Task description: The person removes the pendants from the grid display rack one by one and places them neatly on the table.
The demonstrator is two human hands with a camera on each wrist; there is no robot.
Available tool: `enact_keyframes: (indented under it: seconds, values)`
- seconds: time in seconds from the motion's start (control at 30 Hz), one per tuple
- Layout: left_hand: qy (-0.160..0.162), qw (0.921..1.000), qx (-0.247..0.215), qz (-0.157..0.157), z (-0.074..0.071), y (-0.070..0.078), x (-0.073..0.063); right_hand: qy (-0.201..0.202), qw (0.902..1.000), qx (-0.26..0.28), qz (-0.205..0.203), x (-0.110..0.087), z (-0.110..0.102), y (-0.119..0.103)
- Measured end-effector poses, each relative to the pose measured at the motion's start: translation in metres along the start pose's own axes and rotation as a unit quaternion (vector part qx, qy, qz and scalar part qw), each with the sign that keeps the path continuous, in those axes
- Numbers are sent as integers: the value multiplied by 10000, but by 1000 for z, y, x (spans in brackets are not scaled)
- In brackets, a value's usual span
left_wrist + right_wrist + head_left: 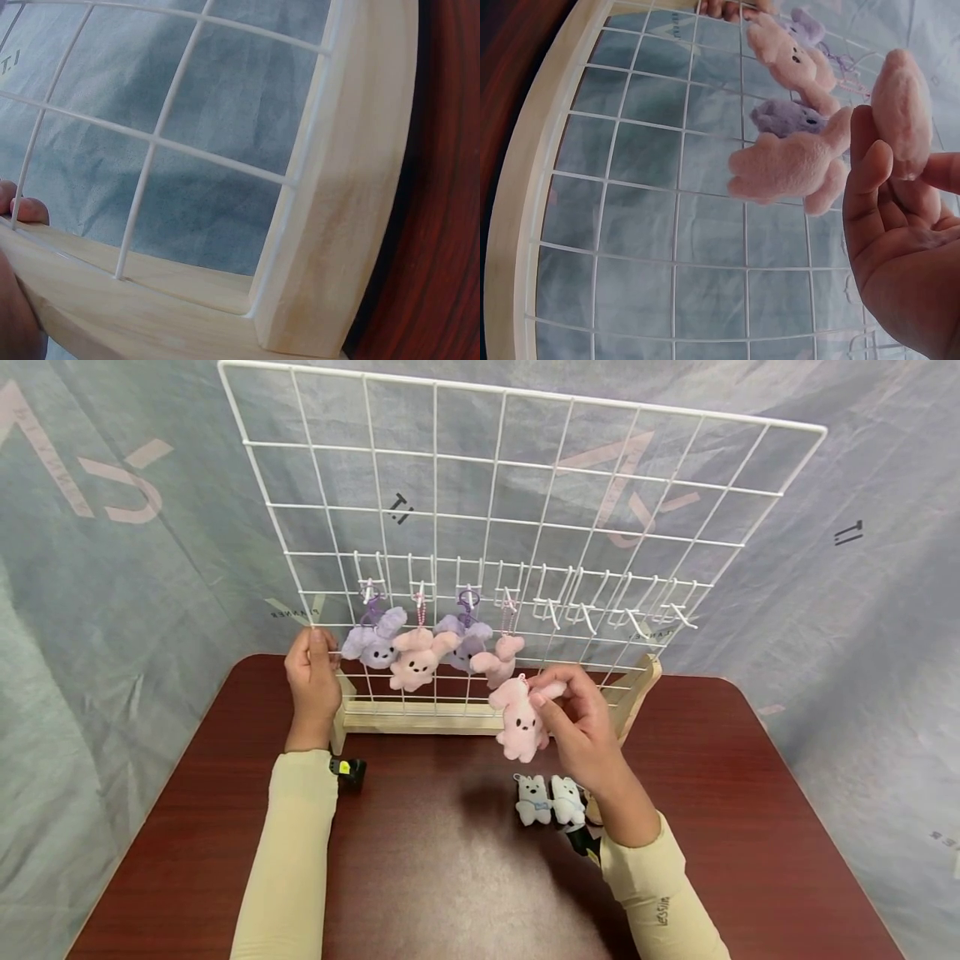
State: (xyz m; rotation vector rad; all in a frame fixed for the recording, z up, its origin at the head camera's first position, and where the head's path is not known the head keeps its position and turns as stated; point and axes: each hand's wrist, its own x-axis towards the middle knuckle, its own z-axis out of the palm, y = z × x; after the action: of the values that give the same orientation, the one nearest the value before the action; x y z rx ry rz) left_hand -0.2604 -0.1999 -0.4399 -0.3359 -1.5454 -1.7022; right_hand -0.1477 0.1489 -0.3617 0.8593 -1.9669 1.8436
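Note:
A pink plush bunny keychain (519,727) is pinched by one ear between the thumb and fingers of my right hand (581,727), in front of the grid rack. Part of the bunny (901,112) also shows in the right wrist view. At the rack's left edge, my left hand (312,681) grips the wooden side of the stand; its fingertips (30,210) curl over the wood in the left wrist view. Two purple bunny keychains (378,642) and two pink bunny keychains (415,667) hang alternately on white hooks.
The white wire grid (495,468) stands in a wooden base (420,720) on a dark red table (420,860). More white hooks (585,614) stick out at right. White bear plushes (533,802) lie on the table near my right forearm. Grey cloth hangs behind.

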Motion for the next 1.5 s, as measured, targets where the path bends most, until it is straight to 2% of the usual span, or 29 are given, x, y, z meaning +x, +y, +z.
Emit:
enact_keyframes:
  seconds: [0.5, 0.63, 0.8, 1.0, 1.13, 1.27, 1.5]
  values:
    - [2, 10000, -21, -4, 0, 1, 0, -104, 9993, -148, 340, -3, -2, 5]
    - [43, 10000, 43, -56, 1, 1, 0, -172, 9979, -245, 567, -3, -3, 4]
    - [101, 9999, -31, -83, 5, 15, -1, -562, 9910, -582, 1071, -2, -6, 3]
    - [17, 9998, -194, -34, 9, 27, -2, -1231, 9742, -919, 1656, -1, -8, 3]
    - [3, 9999, -103, -39, 7, 18, -2, -1628, 9625, -1110, 1863, -2, -9, 6]
    - [24, 9999, -86, -67, 3, 5, -1, -1840, 9557, -1184, 1970, -3, -9, 9]
    - [-22, 10000, -59, 42, 0, -3, 0, -2008, 9518, -1165, 2003, -3, -9, 12]
